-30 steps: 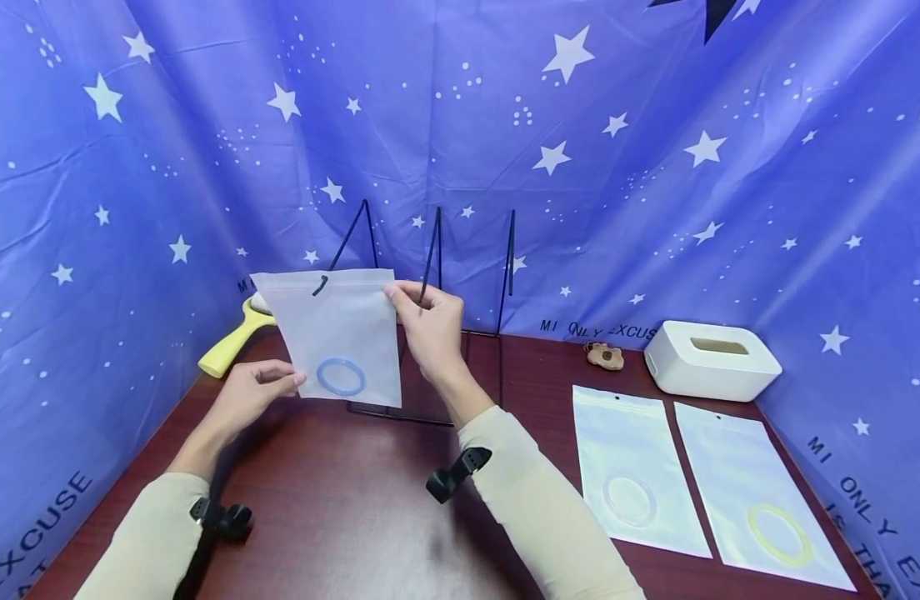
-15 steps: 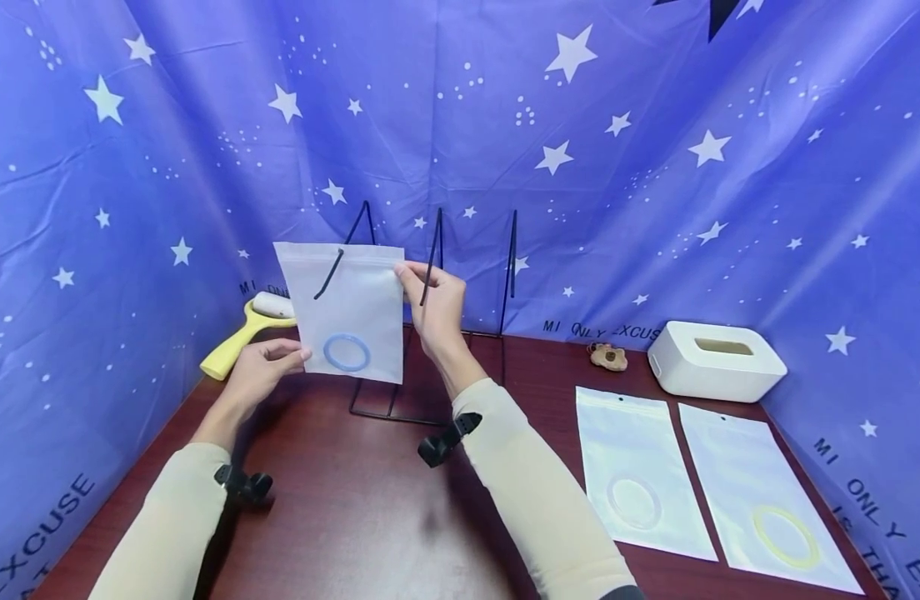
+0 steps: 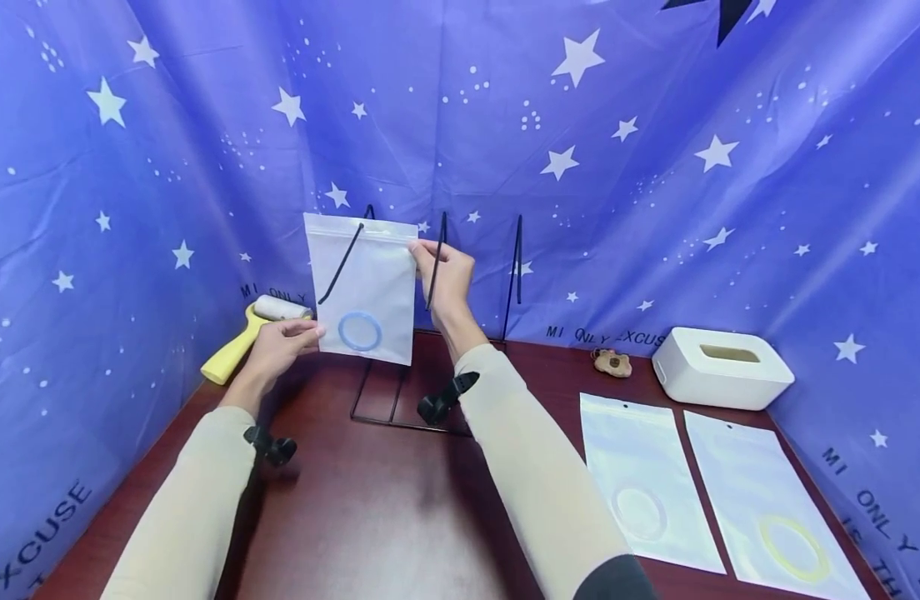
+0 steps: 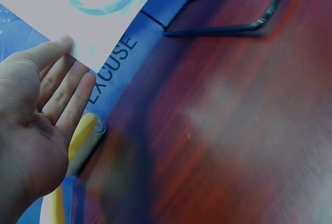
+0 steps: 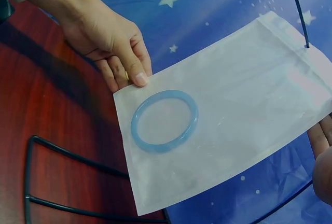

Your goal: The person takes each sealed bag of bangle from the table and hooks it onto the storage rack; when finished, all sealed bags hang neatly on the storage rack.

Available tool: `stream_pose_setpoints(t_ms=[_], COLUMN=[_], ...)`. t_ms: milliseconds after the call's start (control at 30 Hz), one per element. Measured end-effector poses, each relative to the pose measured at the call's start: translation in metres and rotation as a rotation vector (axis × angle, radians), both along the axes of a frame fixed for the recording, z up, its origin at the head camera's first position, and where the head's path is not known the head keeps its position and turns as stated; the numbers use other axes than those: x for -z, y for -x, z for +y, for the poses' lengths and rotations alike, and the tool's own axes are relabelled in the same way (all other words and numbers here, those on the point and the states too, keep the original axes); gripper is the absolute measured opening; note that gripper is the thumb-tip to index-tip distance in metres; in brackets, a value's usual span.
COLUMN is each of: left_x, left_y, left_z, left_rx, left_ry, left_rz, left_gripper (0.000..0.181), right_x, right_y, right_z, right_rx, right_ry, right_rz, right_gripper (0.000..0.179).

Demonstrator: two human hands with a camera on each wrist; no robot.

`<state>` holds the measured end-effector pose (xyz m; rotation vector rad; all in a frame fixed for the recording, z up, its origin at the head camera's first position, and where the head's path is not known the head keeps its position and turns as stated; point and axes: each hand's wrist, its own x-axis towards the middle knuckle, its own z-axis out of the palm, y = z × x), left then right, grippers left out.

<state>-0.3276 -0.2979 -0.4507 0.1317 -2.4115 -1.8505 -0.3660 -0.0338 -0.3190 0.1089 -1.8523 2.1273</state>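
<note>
A white zip bag [image 3: 370, 275] with a blue bangle [image 5: 193, 117] inside hangs upright on the left prong [image 3: 342, 262] of a black wire display rack. The prong passes through the hole near the bag's top and slants out in front of it. My left hand [image 3: 280, 346] pinches the bag's lower left corner between thumb and fingers. My right hand [image 3: 450, 287] pinches its right edge just below the zip strip, behind the rack's middle prong [image 3: 437, 258]. The right prong [image 3: 518, 258] carries nothing.
Two more white bags lie flat at the right, one with a pale bangle [image 3: 662, 508], one with a yellow bangle [image 3: 823, 567]. Behind them stand a white tissue box [image 3: 715, 383] and a small bear-shaped trinket [image 3: 612, 363]. A yellow-handled lint roller [image 3: 238, 346] lies at the left.
Both hands have raised the bag and slid it back along the left prong, away from the tip. More of the prong now shows in front of the bag.
</note>
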Motion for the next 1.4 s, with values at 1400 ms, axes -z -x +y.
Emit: stream_pose_setpoints(t_ms=[1400], left_x=[0.003], left_y=[-0.022], left_z=[0.006], left_rx=[-0.007], left_ry=[0.021], left_rz=[0.148], left_gripper=[0.045], right_x=[0.05], right_y=[0.014], right_z=[0.043], right_rx=[-0.017], right_ry=[-0.006], right_rz=[0.1], right_gripper=[0.026])
